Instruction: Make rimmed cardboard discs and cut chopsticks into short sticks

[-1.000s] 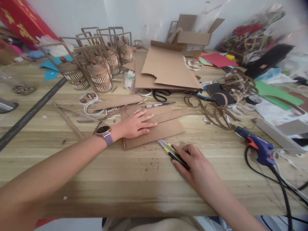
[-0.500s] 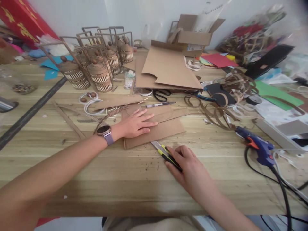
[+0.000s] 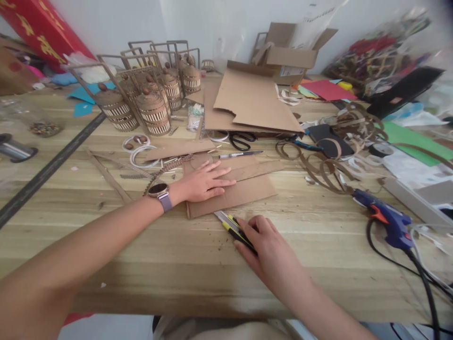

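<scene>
My left hand (image 3: 203, 182) lies flat, fingers spread, on a brown cardboard piece (image 3: 247, 189) on the wooden table (image 3: 177, 255). A watch sits on that wrist. My right hand (image 3: 264, 248) is closed round a yellow-and-black utility knife (image 3: 231, 225). The knife's blade end touches the near edge of the cardboard piece, close to its left corner.
Behind the cardboard lie a pen (image 3: 240, 154), scissors (image 3: 242, 140), larger cardboard sheets (image 3: 247, 101) and an open box (image 3: 286, 52). Several small woven lanterns (image 3: 148, 106) stand at the back left. A blue glue gun (image 3: 387, 218) with a black cord lies right, next to curled cardboard strips (image 3: 325, 163).
My right hand has slid the knife leftward along the near edge of the cardboard piece. My left hand has stayed pressed on the cardboard.
</scene>
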{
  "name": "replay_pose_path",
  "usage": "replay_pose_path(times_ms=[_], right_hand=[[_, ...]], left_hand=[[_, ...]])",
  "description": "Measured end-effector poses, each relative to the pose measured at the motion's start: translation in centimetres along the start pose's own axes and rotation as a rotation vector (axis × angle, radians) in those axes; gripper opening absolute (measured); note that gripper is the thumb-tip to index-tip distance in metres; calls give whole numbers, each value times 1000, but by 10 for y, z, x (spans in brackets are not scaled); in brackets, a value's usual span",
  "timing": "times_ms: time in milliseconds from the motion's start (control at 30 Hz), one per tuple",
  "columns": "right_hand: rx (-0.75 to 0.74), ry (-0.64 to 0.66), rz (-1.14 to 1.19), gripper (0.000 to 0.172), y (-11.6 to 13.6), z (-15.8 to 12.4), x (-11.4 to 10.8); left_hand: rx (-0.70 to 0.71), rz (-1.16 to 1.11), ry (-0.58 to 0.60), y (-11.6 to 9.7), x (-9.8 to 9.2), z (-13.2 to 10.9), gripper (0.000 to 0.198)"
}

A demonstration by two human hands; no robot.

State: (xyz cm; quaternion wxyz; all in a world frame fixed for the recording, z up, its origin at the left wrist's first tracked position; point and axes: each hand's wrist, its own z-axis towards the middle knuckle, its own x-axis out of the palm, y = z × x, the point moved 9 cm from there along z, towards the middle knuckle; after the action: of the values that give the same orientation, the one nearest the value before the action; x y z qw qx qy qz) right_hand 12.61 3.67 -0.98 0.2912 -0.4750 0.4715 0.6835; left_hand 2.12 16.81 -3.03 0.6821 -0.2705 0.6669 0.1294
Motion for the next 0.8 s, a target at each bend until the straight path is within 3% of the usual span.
replay_pose_path(times_ms=[800], right_hand=[[-70,109,1,38,28,11,14]], left_hand=[[4,3,4,0,0,1,46]])
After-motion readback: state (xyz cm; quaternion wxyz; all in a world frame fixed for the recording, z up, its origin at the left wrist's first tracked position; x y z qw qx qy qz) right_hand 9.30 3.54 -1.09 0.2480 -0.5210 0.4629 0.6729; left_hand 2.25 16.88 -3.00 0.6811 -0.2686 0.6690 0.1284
